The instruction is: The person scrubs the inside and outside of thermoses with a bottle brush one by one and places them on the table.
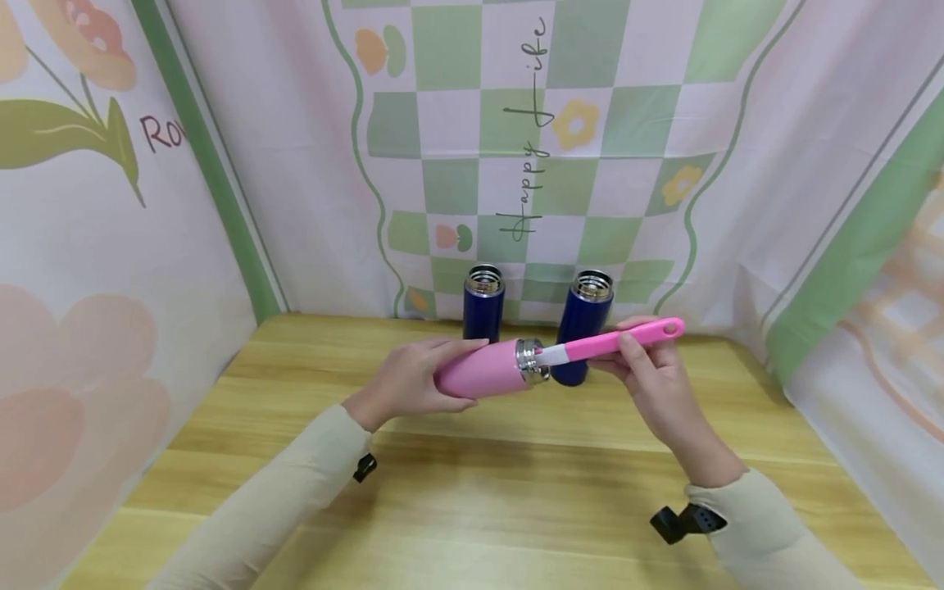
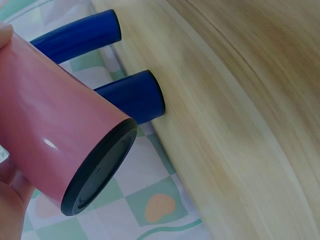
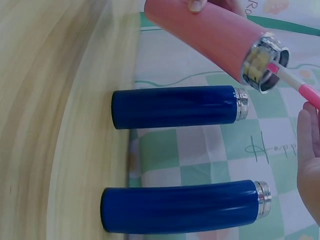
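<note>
A pink bottle [image 1: 483, 370], tilted nearly onto its side above the table, is gripped by my left hand [image 1: 413, 378]. Its steel mouth points right. My right hand [image 1: 660, 393] pinches the pink handle [image 1: 612, 340] of a brush whose white neck runs into that mouth. In the right wrist view, pale bristles [image 3: 257, 62] show inside the mouth of the pink bottle [image 3: 210, 35]. The left wrist view shows the black base [image 2: 100, 170] of the pink bottle.
Two lidless dark blue bottles, the left one [image 1: 483, 310] and the right one [image 1: 571, 370], stand upright at the back of the wooden table [image 1: 472, 508], behind the hands. A checked curtain [image 1: 509, 123] hangs just behind them, with more fabric at both sides.
</note>
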Motion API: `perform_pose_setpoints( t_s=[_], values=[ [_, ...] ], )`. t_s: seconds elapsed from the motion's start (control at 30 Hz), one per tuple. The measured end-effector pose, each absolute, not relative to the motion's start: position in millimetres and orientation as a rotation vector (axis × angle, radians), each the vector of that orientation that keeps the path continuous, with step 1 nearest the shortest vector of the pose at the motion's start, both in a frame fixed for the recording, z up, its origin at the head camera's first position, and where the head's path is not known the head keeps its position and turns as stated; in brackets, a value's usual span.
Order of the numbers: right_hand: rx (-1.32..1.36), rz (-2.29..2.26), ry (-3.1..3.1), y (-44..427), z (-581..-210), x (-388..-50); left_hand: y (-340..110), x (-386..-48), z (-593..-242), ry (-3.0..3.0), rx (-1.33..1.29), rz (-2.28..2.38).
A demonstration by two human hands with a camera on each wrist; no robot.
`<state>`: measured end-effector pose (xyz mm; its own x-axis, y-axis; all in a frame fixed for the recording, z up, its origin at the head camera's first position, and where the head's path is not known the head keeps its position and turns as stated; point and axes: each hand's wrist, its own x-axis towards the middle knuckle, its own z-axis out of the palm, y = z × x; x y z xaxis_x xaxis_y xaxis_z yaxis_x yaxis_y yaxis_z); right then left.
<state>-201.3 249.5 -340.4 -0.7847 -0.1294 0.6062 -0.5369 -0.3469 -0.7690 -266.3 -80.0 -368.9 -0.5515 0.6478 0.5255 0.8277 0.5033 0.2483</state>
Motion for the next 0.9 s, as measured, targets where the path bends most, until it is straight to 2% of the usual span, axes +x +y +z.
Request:
perform_pose_setpoints(
  t_s=[0.5,0.73,0.9],
  values=[
    [0.833,2.182,-1.649,265.6,-332.6,-197.7,-89.9,-268.2,-370.0,-2.409,-1.189,-0.685],
    [0.943,2.233,-1.507,274.0,-328.1,-201.0,-88.6,-270.7,-366.1,-2.353,-1.224,-0.642],
    [0.911,2.245,-1.458,276.6,-327.9,-201.2,-91.1,-269.8,-365.0,-2.386,-1.213,-0.645]
  ],
)
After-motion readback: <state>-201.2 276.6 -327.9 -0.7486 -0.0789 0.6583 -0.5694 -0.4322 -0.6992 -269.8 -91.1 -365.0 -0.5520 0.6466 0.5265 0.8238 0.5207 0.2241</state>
